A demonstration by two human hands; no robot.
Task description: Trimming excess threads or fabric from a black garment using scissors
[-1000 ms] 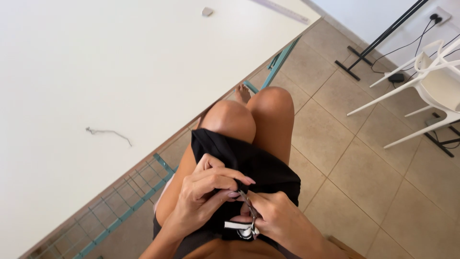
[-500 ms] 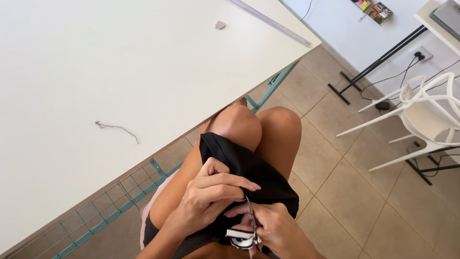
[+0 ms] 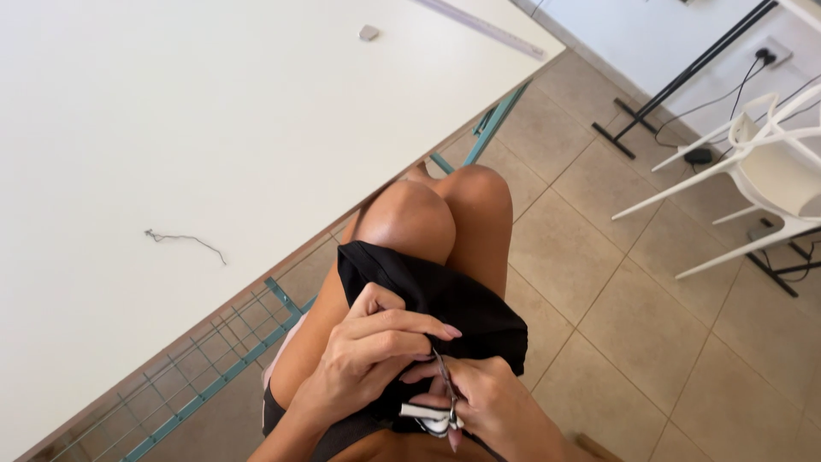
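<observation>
A piece of black cloth [image 3: 445,295] lies over my lap and knees. My left hand [image 3: 368,351] pinches a fold of the cloth near its lower edge. My right hand [image 3: 492,402] holds small scissors [image 3: 443,402] with black and white handles, their thin blades pointing up against the cloth between my two hands. Both hands sit close together at the bottom of the view, touching the cloth.
A large white table [image 3: 214,137] fills the left, with a loose thread [image 3: 184,241], a small grey piece [image 3: 369,32] and a long ruler [image 3: 483,26] on it. The table's teal metal frame [image 3: 214,376] stands beside my legs. A white chair [image 3: 770,162] is at right on the tiled floor.
The view has shifted slightly; my hands stay together on the cloth, with the scissors' blades raised a little higher against the fold.
</observation>
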